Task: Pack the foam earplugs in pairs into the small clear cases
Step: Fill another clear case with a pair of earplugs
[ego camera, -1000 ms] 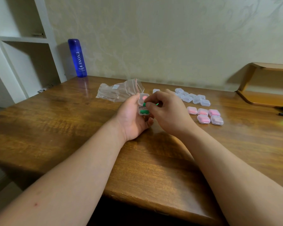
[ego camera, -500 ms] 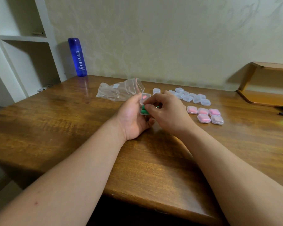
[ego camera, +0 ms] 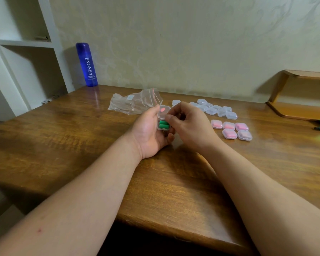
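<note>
At the far left of the brown wooden table point(ego camera: 63, 145) I have a tall blue cylindrical bottle point(ego camera: 86, 64), then a crumpled clear zip bag point(ego camera: 135, 103); I cannot tell whether it holds anything. In the middle the left hand point(ego camera: 150, 133) cups a small clear hinged plastic case point(ego camera: 163, 126), fingers curled under it. Two green foam earplugs point(ego camera: 163, 124) lie side by side in its base, and its lid is raised. The right hand point(ego camera: 190, 124) is narrow, thumb and forefinger pinching at that lid. Further right lie a cluster of empty clear cases point(ego camera: 216, 109) and five shut cases of pink earplugs point(ego camera: 231, 129). I judge this sixth pair seated, wanting only its lid snapped down. Many cases wait, and I see no loose earplugs.
</note>
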`<action>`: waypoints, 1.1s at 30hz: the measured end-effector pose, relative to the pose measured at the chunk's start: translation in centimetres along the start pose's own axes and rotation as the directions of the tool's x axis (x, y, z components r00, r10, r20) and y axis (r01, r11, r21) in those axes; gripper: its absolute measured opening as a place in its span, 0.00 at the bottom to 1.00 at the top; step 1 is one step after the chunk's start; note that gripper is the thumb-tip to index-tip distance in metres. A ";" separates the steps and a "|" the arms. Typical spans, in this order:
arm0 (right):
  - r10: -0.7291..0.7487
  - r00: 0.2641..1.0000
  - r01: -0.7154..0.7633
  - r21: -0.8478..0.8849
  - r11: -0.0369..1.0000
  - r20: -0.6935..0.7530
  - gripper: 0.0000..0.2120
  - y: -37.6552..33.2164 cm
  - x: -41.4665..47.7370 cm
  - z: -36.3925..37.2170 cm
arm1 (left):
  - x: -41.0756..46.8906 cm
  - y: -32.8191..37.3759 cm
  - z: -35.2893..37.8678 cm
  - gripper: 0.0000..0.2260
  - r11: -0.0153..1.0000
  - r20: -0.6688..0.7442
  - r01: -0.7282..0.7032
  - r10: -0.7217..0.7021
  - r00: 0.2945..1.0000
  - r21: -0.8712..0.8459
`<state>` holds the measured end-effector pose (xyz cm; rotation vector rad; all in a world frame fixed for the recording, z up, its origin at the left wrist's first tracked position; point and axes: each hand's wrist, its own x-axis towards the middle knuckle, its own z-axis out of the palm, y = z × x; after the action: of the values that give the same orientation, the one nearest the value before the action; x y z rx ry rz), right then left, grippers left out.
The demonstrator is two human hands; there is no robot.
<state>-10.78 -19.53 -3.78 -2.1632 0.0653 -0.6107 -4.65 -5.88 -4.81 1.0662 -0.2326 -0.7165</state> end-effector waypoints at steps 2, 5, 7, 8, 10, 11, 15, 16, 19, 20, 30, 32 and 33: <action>0.019 0.999 -0.017 0.061 0.998 -0.033 0.04 0.0 0.0 -0.2 | 0.1 0.1 0.0 0.24 1.000 0.003 0.011 -0.011 1.000 0.004; 0.035 0.994 -0.031 0.034 0.999 -0.106 0.07 0.3 0.4 -0.5 | 0.1 0.2 0.2 0.21 0.999 0.009 0.039 -0.039 0.999 -0.005; 0.068 0.993 -0.063 0.047 0.997 -0.100 0.10 0.4 0.4 -0.7 | 0.0 0.2 0.2 0.25 0.998 0.035 0.050 -0.050 0.998 -0.024; 0.090 0.993 -0.085 0.067 0.994 -0.073 0.12 0.3 0.4 -0.7 | 0.0 0.1 0.2 0.27 0.998 0.054 0.056 -0.054 0.997 -0.033; 0.118 0.993 -0.117 0.128 0.985 -0.004 0.15 0.1 0.0 -0.9 | 0.0 0.0 0.2 0.31 0.996 0.084 0.077 -0.073 0.994 -0.050; 0.123 0.992 -0.124 0.160 0.979 0.019 0.16 -0.1 -0.1 -0.9 | 0.0 0.0 0.2 0.32 0.994 0.089 0.089 -0.084 0.992 -0.059; 0.103 0.994 -0.109 0.244 0.964 0.038 0.19 -0.3 -0.2 -0.9 | -0.1 0.1 0.3 0.32 0.987 0.093 0.111 -0.100 0.991 -0.117; 0.088 0.995 -0.095 0.242 0.966 0.039 0.19 -0.3 -0.1 -0.9 | 0.0 0.2 0.2 0.33 0.984 0.085 0.111 -0.100 0.991 -0.140; 0.052 0.997 -0.065 0.236 0.970 0.063 0.18 -0.5 -0.3 -1.1 | 0.0 0.3 -0.2 0.35 0.969 0.075 0.113 -0.099 0.992 -0.218; 0.044 0.995 -0.063 0.242 0.968 0.086 0.16 -0.6 -0.4 -1.1 | 0.1 0.4 -0.4 0.37 0.965 0.073 0.109 -0.094 0.993 -0.238; -0.229 0.956 0.271 -0.249 0.930 0.185 0.16 0.4 -0.4 -0.4 | 0.0 0.7 -0.8 0.33 0.960 0.053 0.092 -0.081 0.995 -0.264; -0.247 0.955 0.284 -0.265 0.921 0.165 0.15 0.5 -0.2 -0.3 | -0.1 0.7 -0.7 0.26 0.975 0.048 0.067 -0.058 0.997 -0.211; -0.252 0.954 0.288 -0.270 0.919 0.160 0.15 0.6 -0.2 -0.3 | -0.2 0.7 -0.6 0.22 0.981 0.056 0.057 -0.047 0.997 -0.187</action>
<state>-11.00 -20.07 -4.15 -2.5164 -0.2292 -0.6551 -4.18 -5.13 -4.47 0.8766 -0.1778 -0.7974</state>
